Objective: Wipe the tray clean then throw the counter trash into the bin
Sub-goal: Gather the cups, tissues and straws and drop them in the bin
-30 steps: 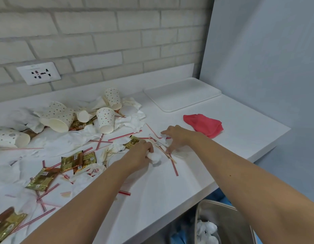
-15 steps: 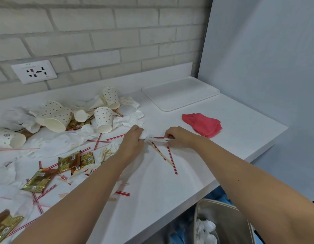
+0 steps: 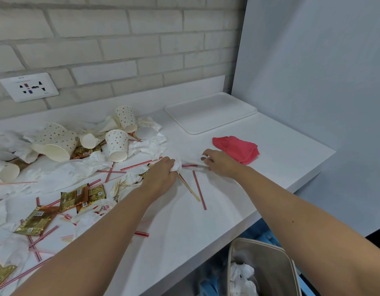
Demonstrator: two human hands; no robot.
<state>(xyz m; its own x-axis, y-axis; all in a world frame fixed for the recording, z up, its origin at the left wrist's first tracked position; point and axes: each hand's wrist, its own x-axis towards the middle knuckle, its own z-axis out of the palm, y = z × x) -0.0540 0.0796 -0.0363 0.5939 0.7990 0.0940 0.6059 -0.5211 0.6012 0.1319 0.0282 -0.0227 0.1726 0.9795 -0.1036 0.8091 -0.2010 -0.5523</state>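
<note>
White is the bench [image 3: 184,227], and both arms reach over it from the near edge. Beyond the right hand [image 3: 219,163], against the back wall, lies the white tray [image 3: 210,113], flat and with nothing on it. Below the right forearm, under the edge of the bench, stands the bin [image 3: 270,265] with some crumpled tissues [image 3: 241,274] inside.

To the left of the left hand [image 3: 161,174] the trash is spread out – dotted paper cups [image 3: 117,145], most of them lying on their sides, mixed with white tissues and napkins. Just beyond the right hand, a little to its right, a red cloth [image 3: 236,149] lies in a loose bundle; it is very close to the knuckles, but I cannot tell if it touches them.

The left hand is closed into a fist around a crumpled tissue [image 3: 177,165], which comes out between thumb and fingers. The right hand has its fingers curled, and the fingertips pinch the end of a thin white piece [image 3: 195,163] that runs toward the left hand – what it is exactly I cannot tell.

Left of the left forearm lie gold sachets [image 3: 75,197]. Red-striped straw wrappers [image 3: 199,190] are scattered near both hands, and between the two wrists, touching the left fist, a wooden stick [image 3: 190,190] lies on the bench beside one wrapper.
</note>
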